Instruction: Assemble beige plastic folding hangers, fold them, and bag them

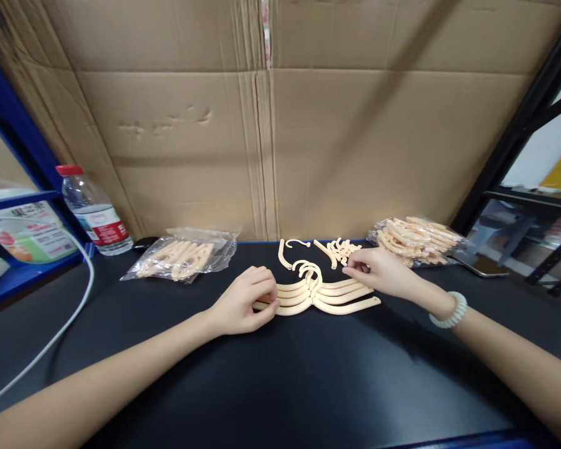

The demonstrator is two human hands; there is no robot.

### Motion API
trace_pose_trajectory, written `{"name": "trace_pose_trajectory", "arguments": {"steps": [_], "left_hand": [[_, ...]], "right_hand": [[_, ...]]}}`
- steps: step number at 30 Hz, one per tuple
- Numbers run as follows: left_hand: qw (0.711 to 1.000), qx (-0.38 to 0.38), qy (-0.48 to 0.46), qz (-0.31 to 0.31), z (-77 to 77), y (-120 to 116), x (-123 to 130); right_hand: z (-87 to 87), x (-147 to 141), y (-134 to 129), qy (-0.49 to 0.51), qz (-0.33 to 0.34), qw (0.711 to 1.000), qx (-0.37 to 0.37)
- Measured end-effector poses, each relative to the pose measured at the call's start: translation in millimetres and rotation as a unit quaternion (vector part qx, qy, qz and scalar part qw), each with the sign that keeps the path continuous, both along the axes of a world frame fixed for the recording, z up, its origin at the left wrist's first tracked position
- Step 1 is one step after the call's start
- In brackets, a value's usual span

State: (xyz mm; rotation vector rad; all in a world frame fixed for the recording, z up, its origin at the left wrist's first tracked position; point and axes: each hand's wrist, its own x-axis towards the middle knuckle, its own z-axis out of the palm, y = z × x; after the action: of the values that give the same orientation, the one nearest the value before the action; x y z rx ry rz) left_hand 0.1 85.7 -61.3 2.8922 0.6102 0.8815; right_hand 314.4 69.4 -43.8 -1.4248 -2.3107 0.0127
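Several cream plastic clothes hangers [341, 308] lie nested on the black tabletop, hooks pointing away from me. My left hand [245, 300] is closed around the left arm ends of these hangers, which its fingers partly hide. My right hand [378, 269] is above the right arm ends, fingertips pinched together beside a small heap of hooked plastic pieces [343, 251]. Whatever those fingertips hold is hidden. Behind the hangers lie a loose hook [298, 242], a loose arm piece [284, 254] and another arm piece [326, 252] touching the heap.
Clear bags of cream hanger parts lie at left [182, 255] and right [414, 240]. A red-capped water bottle [98, 215] stands at far left, near a white cable [81, 299]. A flat phone-like object [481, 265] rests at right. Cardboard [177, 125] walls the back.
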Motion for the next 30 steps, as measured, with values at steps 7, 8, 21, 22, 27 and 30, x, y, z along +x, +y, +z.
{"name": "trace_pose_trajectory", "arguments": {"steps": [7,8,21,22,27,30], "left_hand": [[1.000,-0.012,-0.004,-0.004,-0.2,0.8,0.1],[1.000,-0.013,-0.006,-0.004,-0.7,1.1,0.0],[0.979,-0.129,0.001,0.160,15.2,38.8,14.9],[0.973,-0.139,0.016,0.186,17.6,47.6,19.7],[0.919,-0.179,0.100,0.337,21.0,89.6,47.0],[0.889,-0.199,0.141,0.388,21.6,101.6,59.1]], "right_hand": [[0.5,-1.5,-0.8,0.001,0.003,1.000,-0.006],[0.1,-1.8,-1.0,0.000,0.002,1.000,-0.007],[3.2,-24.3,35.2,-0.009,-0.026,1.000,-0.005],[6.7,-28.6,45.0,-0.017,-0.027,0.999,-0.007],[19.6,-53.5,98.5,-0.093,-0.034,0.994,-0.053],[19.0,-67.6,120.4,-0.143,-0.056,0.984,-0.088]]}}
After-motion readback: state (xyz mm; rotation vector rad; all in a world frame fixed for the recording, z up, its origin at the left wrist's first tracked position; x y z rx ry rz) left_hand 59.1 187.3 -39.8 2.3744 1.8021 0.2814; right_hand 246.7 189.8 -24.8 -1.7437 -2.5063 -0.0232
